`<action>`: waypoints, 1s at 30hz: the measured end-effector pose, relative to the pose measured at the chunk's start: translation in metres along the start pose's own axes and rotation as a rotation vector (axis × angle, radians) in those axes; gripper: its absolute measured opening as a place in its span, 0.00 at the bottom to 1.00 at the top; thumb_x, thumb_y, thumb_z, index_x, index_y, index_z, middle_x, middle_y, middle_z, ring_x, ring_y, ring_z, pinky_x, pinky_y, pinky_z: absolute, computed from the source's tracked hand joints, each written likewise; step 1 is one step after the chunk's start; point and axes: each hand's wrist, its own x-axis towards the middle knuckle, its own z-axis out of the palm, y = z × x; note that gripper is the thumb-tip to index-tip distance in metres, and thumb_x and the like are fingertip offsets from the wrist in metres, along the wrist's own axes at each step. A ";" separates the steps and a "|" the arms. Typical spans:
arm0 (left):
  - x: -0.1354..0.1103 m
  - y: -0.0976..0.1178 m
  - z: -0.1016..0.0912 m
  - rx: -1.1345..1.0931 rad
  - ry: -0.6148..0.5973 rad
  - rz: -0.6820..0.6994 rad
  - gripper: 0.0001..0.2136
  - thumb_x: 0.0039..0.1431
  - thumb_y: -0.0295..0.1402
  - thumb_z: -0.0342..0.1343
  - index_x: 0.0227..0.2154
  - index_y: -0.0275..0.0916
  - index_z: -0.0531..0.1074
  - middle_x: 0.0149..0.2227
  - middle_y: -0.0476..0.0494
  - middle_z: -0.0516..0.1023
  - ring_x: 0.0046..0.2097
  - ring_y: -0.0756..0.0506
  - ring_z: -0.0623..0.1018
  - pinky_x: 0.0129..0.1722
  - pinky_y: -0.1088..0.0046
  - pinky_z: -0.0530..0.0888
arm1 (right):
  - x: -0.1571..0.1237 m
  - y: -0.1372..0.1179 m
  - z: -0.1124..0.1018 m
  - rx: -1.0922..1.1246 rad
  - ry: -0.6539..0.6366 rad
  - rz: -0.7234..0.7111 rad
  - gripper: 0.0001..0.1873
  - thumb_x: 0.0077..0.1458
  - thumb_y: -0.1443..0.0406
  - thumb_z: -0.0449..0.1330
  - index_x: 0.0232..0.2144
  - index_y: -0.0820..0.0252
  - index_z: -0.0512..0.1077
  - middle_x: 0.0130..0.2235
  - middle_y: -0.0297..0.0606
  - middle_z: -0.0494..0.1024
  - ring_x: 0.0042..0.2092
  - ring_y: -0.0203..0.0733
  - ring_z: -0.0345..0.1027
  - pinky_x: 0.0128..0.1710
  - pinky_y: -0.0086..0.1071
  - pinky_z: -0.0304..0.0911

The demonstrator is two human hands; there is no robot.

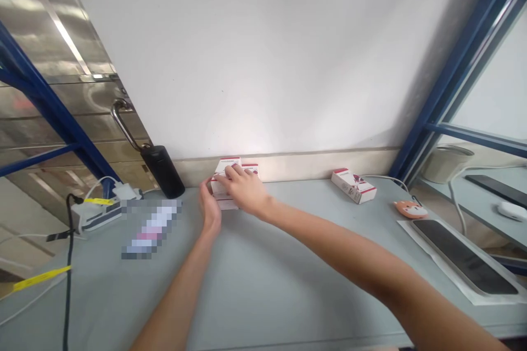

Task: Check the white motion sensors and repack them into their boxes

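Left hand [211,209] and right hand [248,193] hold stacked white boxes [219,191] between them; their red-trimmed lettering is too small to read.

We are listing a white, red-edged upper box [229,162], resting on a lower box [228,204] on the grey desk [263,263]; a similar box [252,167] is showing at right, partly hidden.

red-edged white boxes [221,190], perhaps grey-green table [267,290]

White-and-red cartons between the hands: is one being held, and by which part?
Both hands touch the cartons: the left hand along the left side, the right hand over the upper right. Whether either grips cannot be told.
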 end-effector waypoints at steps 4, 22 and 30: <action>0.000 0.001 -0.007 0.023 -0.050 0.024 0.24 0.72 0.49 0.43 0.53 0.38 0.76 0.50 0.38 0.82 0.50 0.40 0.81 0.52 0.64 0.76 | 0.014 0.007 0.020 0.079 0.030 0.044 0.24 0.63 0.73 0.59 0.60 0.55 0.70 0.55 0.47 0.70 0.58 0.53 0.62 0.43 0.39 0.74; 0.004 -0.002 -0.011 0.238 -0.122 0.204 0.19 0.66 0.48 0.53 0.49 0.40 0.72 0.47 0.37 0.82 0.45 0.39 0.82 0.47 0.63 0.79 | 0.012 0.025 0.029 0.436 0.123 0.068 0.15 0.71 0.64 0.56 0.57 0.50 0.73 0.54 0.40 0.71 0.58 0.43 0.67 0.47 0.33 0.71; -0.004 0.027 -0.005 0.291 0.007 0.304 0.25 0.60 0.35 0.58 0.60 0.37 0.67 0.53 0.33 0.75 0.54 0.35 0.77 0.60 0.49 0.72 | -0.117 0.113 -0.044 0.146 0.145 0.335 0.23 0.69 0.67 0.54 0.63 0.48 0.69 0.63 0.42 0.69 0.59 0.44 0.68 0.61 0.37 0.64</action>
